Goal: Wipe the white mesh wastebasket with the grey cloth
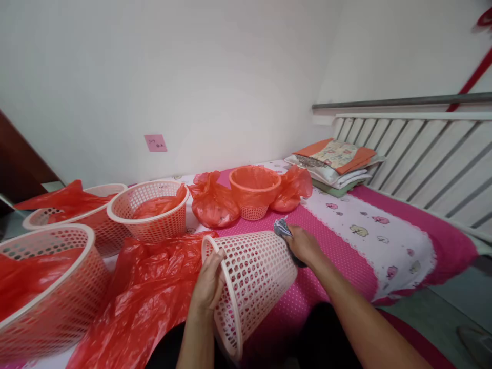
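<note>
A pale pink perforated basket (261, 266) lies tipped on its side above the bed, its open rim toward the lower left. My left hand (209, 279) grips that rim, thumb on the outside and fingers partly hidden inside. At the basket's base, my right hand (302, 246) is closed on a grey-blue cloth (282, 228), which touches the bottom of the basket. Red plastic bags (154, 292) lie spread out to the left of my left hand.
Several more baskets (148, 220) with red bags stand to the left. By the wall are knotted red bags (215, 202) and a small bag-lined basket (254, 184). Folded textiles (338, 159) lie at the back right beside a white slatted rail (423, 154).
</note>
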A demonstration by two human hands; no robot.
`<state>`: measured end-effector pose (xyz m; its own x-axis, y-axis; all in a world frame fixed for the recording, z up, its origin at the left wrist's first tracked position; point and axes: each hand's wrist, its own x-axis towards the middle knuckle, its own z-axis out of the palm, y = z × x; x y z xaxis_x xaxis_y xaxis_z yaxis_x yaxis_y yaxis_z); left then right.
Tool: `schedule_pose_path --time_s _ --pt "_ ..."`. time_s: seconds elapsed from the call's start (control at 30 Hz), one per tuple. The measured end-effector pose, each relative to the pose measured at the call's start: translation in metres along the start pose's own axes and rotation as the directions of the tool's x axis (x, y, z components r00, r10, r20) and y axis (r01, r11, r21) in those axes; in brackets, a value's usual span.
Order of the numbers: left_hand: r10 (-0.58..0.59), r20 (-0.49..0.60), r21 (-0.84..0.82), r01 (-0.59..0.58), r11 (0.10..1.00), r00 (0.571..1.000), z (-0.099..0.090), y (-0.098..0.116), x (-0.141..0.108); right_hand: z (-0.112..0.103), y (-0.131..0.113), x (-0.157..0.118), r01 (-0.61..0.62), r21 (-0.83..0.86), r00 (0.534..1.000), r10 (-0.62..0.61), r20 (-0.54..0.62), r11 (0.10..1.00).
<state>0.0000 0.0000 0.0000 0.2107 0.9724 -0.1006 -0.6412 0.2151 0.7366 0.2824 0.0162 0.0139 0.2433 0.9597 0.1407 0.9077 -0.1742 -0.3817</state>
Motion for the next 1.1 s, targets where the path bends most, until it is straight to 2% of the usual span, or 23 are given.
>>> schedule_pose_path --time_s 0.2,0.37,0.5,0.87,1.1 --pt "-0.003 -0.004 0.023 0.003 1.000 1.000 0.000 0.001 -0.002 0.001 -0.011 -0.006 0.025 -0.042 1.000 -0.025 -0.012 0.999" --pt "0.013 0.032 0.057 -0.015 0.998 0.999 -0.003 0.002 -0.005 0.008 -0.029 -0.008 0.041 -0.014 0.999 -0.042 -0.032 0.999" --pt "0.027 0.017 0.063 -0.028 0.998 0.999 -0.003 0.003 -0.006 0.015 -0.043 -0.012 0.055 -0.013 0.997 -0.055 -0.057 0.998" --pt "0.005 0.000 0.031 -0.005 1.000 1.000 0.000 0.003 -0.009 0.019 -0.068 -0.036 0.211 0.226 0.976 -0.192 -0.102 0.951" --pt "-0.010 -0.003 -0.002 0.010 1.000 1.000 0.000 0.002 -0.008 0.016 -0.083 -0.055 0.298 0.297 0.953 -0.264 -0.148 0.907"
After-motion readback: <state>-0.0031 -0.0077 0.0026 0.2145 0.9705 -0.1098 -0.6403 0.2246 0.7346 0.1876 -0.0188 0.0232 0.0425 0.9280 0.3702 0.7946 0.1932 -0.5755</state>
